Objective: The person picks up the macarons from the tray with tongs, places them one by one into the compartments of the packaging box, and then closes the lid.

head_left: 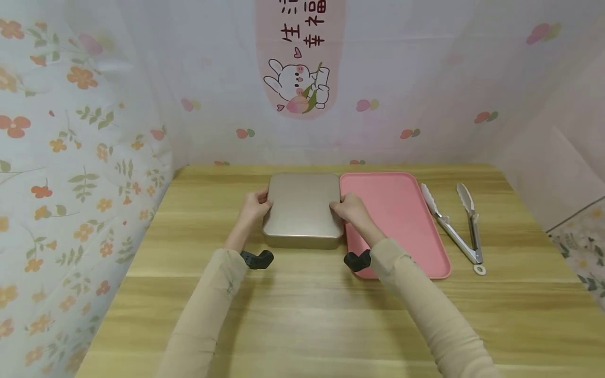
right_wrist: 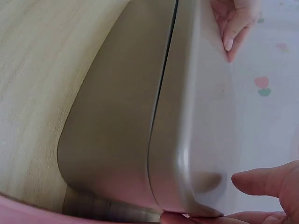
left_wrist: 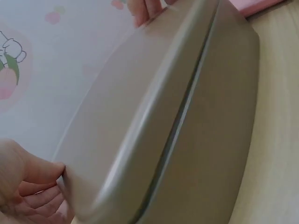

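Note:
A rectangular champagne-coloured metal tin stands on the table, its lid [head_left: 304,202] on top of its base [left_wrist: 215,116]. A dark, thin seam between lid and base runs along the front in both wrist views. At the lid's left edge, my left hand [head_left: 256,205] grips it with the thumb on top and the fingers curled along the side. Opposite it, my right hand [head_left: 352,210] holds the right edge, fingers against the side wall and thumb over the top. What lies inside the tin is hidden.
Right beside the tin lies a pink tray [head_left: 397,226], partly under my right forearm. Metal tongs [head_left: 465,239] lie spread on the table [head_left: 302,315] farther right. Printed cloth hangs behind the table and along its sides.

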Action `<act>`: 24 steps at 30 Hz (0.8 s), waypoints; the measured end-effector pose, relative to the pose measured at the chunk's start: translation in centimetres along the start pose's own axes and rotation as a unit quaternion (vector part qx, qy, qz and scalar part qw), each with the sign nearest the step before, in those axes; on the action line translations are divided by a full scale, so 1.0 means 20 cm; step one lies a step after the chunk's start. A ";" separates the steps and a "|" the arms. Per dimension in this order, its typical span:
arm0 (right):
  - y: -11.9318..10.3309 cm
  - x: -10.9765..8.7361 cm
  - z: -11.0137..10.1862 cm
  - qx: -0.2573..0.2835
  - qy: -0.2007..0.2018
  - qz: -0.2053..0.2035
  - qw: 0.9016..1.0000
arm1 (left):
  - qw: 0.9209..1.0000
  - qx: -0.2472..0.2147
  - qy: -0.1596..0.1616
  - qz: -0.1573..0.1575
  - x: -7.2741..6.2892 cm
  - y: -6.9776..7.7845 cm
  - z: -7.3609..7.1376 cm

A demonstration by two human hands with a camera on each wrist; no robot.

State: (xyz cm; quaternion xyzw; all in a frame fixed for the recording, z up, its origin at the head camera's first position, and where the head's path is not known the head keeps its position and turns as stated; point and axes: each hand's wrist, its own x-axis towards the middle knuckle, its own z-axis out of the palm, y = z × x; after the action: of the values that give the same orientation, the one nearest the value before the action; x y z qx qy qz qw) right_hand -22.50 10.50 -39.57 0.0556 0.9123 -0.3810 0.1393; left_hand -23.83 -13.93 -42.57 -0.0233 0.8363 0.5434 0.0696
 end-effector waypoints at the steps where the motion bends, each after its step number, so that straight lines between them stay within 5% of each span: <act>1: 0.00 0.00 0.00 -0.007 0.000 0.001 1.000 | 1.000 -0.004 -0.003 -0.001 0.03 -0.06 0.00; 5: -0.01 0.00 0.01 -0.020 0.006 0.001 1.000 | 1.000 -0.027 0.002 0.007 0.21 -0.32 0.01; 8: -0.01 0.00 0.02 -0.018 0.012 -0.004 1.000 | 0.999 -0.040 0.015 0.003 0.25 -0.38 0.02; 11: -0.01 0.00 0.04 -0.017 0.019 -0.007 1.000 | 0.999 -0.032 0.025 -0.021 0.21 -0.33 0.01; 14: 0.00 0.00 0.05 -0.020 0.025 -0.007 0.999 | 0.998 -0.035 0.020 -0.038 0.08 -0.19 0.00; 18: -0.01 0.00 0.06 -0.017 0.030 -0.001 0.999 | 0.998 -0.031 0.023 -0.039 0.05 -0.13 -0.02; 21: -0.02 0.00 0.06 -0.013 0.035 0.002 0.999 | 0.998 0.006 0.027 -0.062 0.05 -0.07 -0.03; 24: -0.02 0.00 0.06 -0.008 0.040 0.006 0.999 | 0.995 0.022 0.017 -0.093 -0.02 0.04 -0.04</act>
State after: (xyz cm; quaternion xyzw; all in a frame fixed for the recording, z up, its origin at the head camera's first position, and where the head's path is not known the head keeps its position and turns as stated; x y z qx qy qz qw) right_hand -22.33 9.29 -40.17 0.0754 0.9197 -0.3704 0.1058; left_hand -23.67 -14.38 -41.37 -0.1085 0.8430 0.5160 0.1061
